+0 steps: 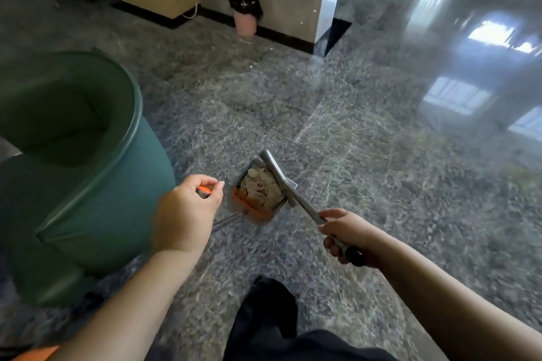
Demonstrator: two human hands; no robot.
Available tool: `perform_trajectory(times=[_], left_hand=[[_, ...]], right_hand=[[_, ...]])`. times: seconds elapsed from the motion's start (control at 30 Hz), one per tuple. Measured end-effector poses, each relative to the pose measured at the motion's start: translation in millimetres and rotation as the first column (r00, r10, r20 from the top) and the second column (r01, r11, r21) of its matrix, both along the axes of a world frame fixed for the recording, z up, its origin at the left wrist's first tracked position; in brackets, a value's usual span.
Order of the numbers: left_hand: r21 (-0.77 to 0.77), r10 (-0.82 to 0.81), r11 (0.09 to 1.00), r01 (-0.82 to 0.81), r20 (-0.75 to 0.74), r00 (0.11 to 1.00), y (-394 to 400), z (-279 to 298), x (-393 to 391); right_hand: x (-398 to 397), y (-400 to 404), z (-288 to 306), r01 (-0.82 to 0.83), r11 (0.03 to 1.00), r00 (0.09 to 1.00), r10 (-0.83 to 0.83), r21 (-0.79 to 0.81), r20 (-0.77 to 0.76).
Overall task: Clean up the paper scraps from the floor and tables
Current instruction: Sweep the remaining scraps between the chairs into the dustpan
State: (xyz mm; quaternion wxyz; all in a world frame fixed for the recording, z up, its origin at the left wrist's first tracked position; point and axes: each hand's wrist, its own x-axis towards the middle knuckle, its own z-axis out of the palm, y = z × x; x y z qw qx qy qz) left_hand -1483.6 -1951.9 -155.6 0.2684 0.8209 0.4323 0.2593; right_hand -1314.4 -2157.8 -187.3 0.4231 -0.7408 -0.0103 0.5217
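Note:
A grey dustpan [289,184] with an orange comb edge hangs low over the marble floor, filled with a heap of pale paper scraps [262,189]. My left hand [187,211] grips the orange-tipped top of a thin handle [203,192] whose shaft runs down toward the dustpan. My right hand [346,233] grips a grey handle [296,195] with a black end cap; this handle slants up-left across the dustpan's right side. Which handle belongs to the pan I cannot tell.
A green upholstered armchair [88,173] stands close on the left, beside my left hand. A pink waste bin [245,13] with a black liner stands by the far wall. A mirrored pillar [331,0] rises beyond. My dark-trousered leg [264,316] is below.

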Motion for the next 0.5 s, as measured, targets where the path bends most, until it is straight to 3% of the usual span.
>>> perform_trajectory(times=[0.27,0.5], left_hand=[[0.082,-0.025,0.996,0.028,-0.032,0.999,127,19,140],[0.057,0.0,0.998,0.003,-0.047,0.999,210,16,276]], right_hand=[[129,117,6,-0.021,1.0,1.0,0.021,-0.02,-0.001],[264,206,4,-0.028,1.0,0.999,0.027,0.008,0.037]])
